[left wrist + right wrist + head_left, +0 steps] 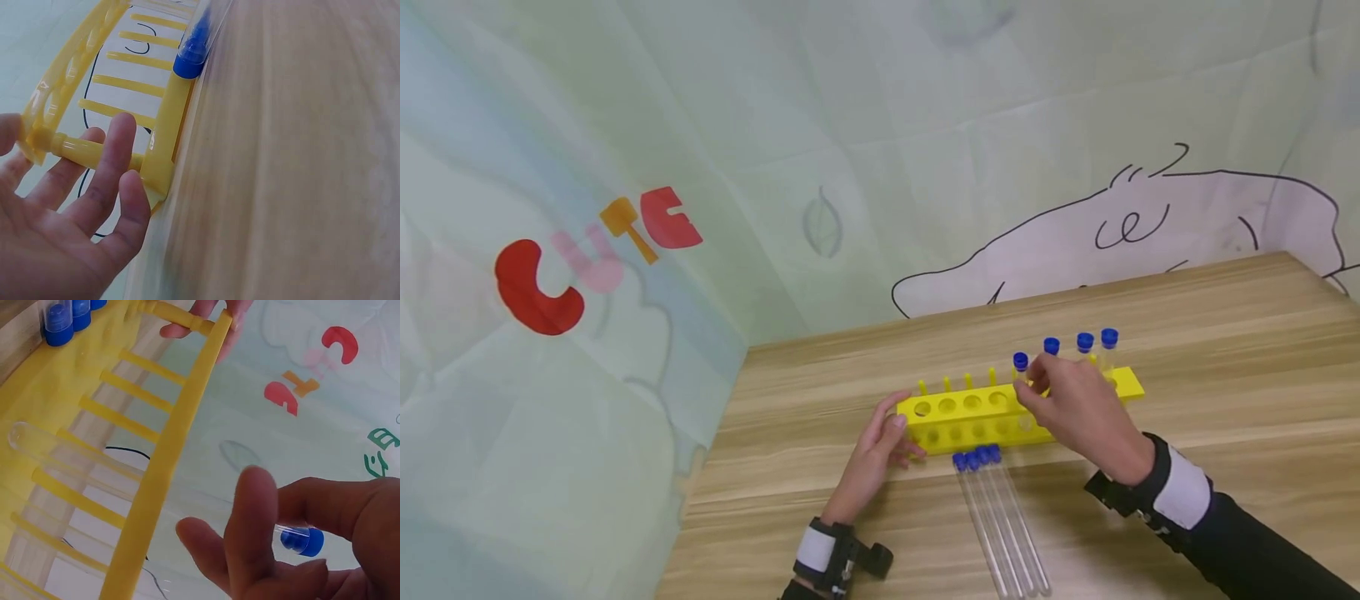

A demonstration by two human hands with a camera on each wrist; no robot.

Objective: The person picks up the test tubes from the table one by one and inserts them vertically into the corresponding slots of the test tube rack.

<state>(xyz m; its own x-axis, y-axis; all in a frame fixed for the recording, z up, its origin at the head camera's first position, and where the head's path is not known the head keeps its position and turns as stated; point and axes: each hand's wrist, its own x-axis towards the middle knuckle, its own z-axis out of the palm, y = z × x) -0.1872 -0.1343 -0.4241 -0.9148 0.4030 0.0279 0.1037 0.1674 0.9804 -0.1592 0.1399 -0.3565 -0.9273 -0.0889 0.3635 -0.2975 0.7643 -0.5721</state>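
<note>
A yellow test tube rack (1022, 408) stands on the wooden table. My left hand (880, 437) holds its left end, with fingers around the end post (87, 150) and the thumb at the top plate. Over the rack's right half, my right hand (1086, 412) pinches a clear test tube with a blue cap (1020, 361) just below the cap. That tube runs down through the top plate, its rounded bottom (22, 434) close to the rack's base. Other blue-capped test tubes (1108, 346) stand upright at the right end, partly hidden by the right hand.
Several blue-capped test tubes (1003, 525) lie side by side on the table (760, 500) in front of the rack. Short yellow pegs (968, 382) line the rack's back edge. A printed cloth (820, 125) hangs behind and left of the table.
</note>
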